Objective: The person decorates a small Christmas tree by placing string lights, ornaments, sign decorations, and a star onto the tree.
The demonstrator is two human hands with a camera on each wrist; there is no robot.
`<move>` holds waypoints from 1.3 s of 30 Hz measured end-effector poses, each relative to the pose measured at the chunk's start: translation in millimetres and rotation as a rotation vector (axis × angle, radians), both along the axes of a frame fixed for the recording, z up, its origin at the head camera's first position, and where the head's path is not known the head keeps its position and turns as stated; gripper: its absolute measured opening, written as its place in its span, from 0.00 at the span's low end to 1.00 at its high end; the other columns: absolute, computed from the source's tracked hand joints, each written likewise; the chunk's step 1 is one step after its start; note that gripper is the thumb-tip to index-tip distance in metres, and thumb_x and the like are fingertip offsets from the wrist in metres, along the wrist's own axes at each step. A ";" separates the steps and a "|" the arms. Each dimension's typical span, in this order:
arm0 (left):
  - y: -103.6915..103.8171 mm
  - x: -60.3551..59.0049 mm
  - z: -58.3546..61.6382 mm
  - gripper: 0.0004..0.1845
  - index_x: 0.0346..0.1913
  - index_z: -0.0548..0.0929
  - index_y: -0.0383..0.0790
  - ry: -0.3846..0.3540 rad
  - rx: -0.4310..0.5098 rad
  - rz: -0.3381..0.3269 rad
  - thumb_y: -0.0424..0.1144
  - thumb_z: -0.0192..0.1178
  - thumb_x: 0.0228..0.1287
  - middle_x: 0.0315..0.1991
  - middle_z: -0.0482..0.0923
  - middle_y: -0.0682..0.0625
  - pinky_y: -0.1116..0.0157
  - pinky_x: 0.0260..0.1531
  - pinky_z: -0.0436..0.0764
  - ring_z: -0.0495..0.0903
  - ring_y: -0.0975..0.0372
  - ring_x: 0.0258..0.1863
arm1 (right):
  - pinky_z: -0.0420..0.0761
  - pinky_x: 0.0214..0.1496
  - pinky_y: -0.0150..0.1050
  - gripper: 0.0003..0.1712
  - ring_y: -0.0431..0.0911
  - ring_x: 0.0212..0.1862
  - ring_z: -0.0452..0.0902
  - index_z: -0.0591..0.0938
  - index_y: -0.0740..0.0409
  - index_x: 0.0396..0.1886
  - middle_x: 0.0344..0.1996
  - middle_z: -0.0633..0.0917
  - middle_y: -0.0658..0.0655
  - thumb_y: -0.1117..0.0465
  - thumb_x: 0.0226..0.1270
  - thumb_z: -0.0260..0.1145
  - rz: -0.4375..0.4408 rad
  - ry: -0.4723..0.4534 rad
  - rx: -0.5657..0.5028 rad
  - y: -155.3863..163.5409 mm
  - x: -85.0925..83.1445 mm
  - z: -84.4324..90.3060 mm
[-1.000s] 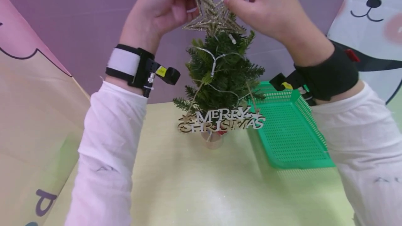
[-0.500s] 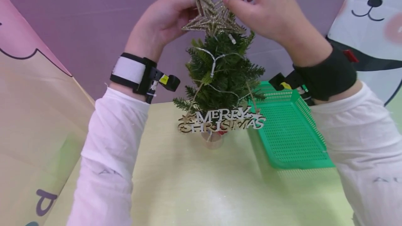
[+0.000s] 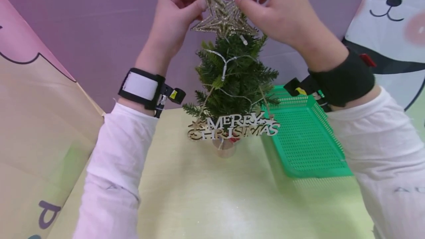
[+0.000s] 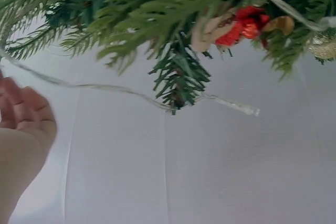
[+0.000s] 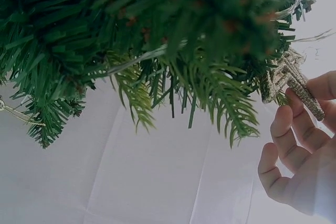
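Note:
A small green Christmas tree (image 3: 232, 76) stands in a pot on the pale table (image 3: 199, 202). At its tip sits a gold glitter star (image 3: 224, 16). My left hand (image 3: 180, 6) pinches the star's upper left arm near a white ribbon loop. My right hand (image 3: 269, 8) pinches the star's upper right arm. In the right wrist view the fingers (image 5: 294, 129) hold the star (image 5: 294, 85) beside the branches (image 5: 157, 35). In the left wrist view only the heel of the left hand (image 4: 21, 135) shows below the branches (image 4: 173, 19).
A "MERRY CHRISTMAS" sign (image 3: 234, 128) hangs low on the tree. A white light string (image 3: 225, 63) winds through the branches. A green perforated tray (image 3: 305, 139) lies to the right on the table. Printed cartoon backdrops rise on the left and right.
My left forearm has swung lower and to the right while its fingers shifted up on the star. The right hand has moved slightly left over the star's top.

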State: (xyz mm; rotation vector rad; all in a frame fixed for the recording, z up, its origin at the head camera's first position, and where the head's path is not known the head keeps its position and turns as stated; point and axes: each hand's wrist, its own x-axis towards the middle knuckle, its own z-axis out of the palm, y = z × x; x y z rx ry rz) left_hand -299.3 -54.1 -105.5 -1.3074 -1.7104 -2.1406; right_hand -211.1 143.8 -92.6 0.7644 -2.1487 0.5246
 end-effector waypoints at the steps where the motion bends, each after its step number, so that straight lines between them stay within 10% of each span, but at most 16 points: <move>1: 0.4 0.1 -0.5 0.09 0.35 0.83 0.36 0.034 0.015 0.024 0.20 0.58 0.59 0.32 0.79 0.48 0.67 0.34 0.74 0.72 0.61 0.30 | 0.66 0.37 0.26 0.17 0.32 0.30 0.64 0.84 0.59 0.46 0.44 0.80 0.54 0.62 0.70 0.50 0.000 -0.001 -0.001 -0.1 -0.2 -0.1; 16: -2.9 16.3 1.3 0.07 0.38 0.85 0.34 0.149 -0.178 0.146 0.24 0.59 0.60 0.31 0.78 0.51 0.69 0.27 0.66 0.69 0.63 0.26 | 0.64 0.35 0.27 0.21 0.35 0.30 0.62 0.78 0.54 0.58 0.56 0.76 0.55 0.64 0.71 0.47 0.018 0.028 0.083 -0.3 -2.9 1.7; 28: -3.1 17.7 -2.7 0.09 0.33 0.85 0.38 0.202 -0.211 0.078 0.27 0.54 0.65 0.26 0.73 0.49 0.68 0.28 0.66 0.65 0.62 0.24 | 0.60 0.32 0.29 0.20 0.34 0.27 0.60 0.82 0.62 0.49 0.39 0.77 0.58 0.63 0.70 0.45 0.034 -0.030 0.102 -0.2 -2.9 4.8; 39: -4.2 18.9 -1.1 0.09 0.34 0.85 0.39 0.082 -0.280 0.067 0.32 0.55 0.67 0.28 0.77 0.50 0.65 0.39 0.72 0.71 0.61 0.30 | 0.56 0.23 0.34 0.22 0.40 0.16 0.53 0.83 0.57 0.47 0.19 0.69 0.49 0.60 0.70 0.44 -0.017 -0.045 0.110 2.5 -12.4 4.4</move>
